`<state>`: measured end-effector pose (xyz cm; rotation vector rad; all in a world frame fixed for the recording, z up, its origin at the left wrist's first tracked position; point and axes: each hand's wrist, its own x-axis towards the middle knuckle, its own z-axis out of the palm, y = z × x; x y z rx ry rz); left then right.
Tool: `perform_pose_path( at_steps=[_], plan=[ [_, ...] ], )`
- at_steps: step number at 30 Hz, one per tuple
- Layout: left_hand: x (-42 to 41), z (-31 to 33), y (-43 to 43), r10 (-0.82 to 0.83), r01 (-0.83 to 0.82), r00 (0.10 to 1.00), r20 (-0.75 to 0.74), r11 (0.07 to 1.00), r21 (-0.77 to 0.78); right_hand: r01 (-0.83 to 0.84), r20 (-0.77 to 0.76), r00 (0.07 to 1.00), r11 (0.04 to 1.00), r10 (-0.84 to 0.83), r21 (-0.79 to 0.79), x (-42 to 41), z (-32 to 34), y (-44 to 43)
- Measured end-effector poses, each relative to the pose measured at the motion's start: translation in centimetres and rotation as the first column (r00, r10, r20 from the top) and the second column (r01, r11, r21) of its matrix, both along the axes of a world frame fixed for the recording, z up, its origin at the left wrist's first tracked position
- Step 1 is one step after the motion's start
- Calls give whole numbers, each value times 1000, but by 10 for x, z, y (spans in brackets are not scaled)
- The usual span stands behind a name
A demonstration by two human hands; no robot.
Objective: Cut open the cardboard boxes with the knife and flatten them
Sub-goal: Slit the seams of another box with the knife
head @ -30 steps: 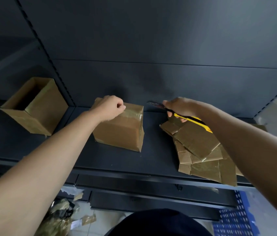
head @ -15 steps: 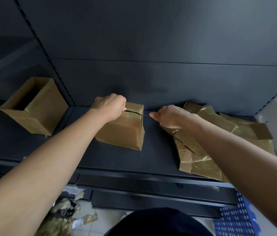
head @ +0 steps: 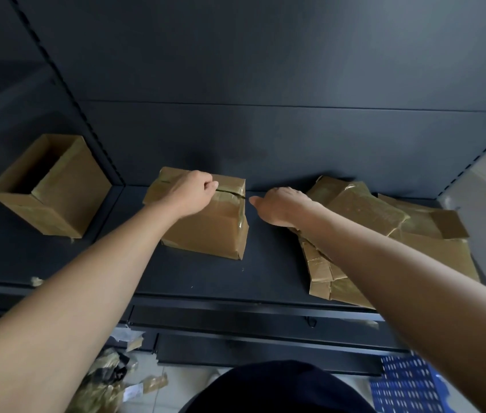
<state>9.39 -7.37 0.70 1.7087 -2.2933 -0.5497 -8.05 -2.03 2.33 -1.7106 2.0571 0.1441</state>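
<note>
Left fingers (head: 209, 186) tight on the slit box (head: 209, 231) top, right fingers (head: 258, 201) slack alongside

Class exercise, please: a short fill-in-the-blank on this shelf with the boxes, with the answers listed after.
1. The left hand holds the taped box in the ___ of the shelf.
2. The flattened cardboard lies to that box's ___.
3. The open box stands to its ___.
Answers: middle; right; left.

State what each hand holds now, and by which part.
Left hand grips the brown taped cardboard box by its top flap at the slit seam; right hand holds nothing visible.
</note>
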Motion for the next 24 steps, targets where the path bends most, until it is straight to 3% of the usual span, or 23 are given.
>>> perform_pose_path(
  at_steps=[3, 8, 14, 19, 24],
  plan=[
    [0, 0, 0, 1, -1, 1000, -25, 1000, 8, 18, 35, 999, 1000, -18, 5, 2, -3, -1],
    [-1, -2, 0, 0, 1, 999, -34, 1000, 15, 36, -71, 996, 988, -47, -153, -3, 1, 2],
    [-1, -7, 0, 27, -27, 998, -52, 1000, -1, 43, -64, 996, 983, -56, -180, -1, -3, 5],
    [-6, -3, 3, 24, -25, 997, -76, 999, -19, 87, 55, 995, 987, -80, -135, 16, -12, -2],
    [7, -3, 3, 31, -31, 999, -31, 999, -19, 167, 11, 986, 972, -168, -167, -23, -11, -5]
  ],
)
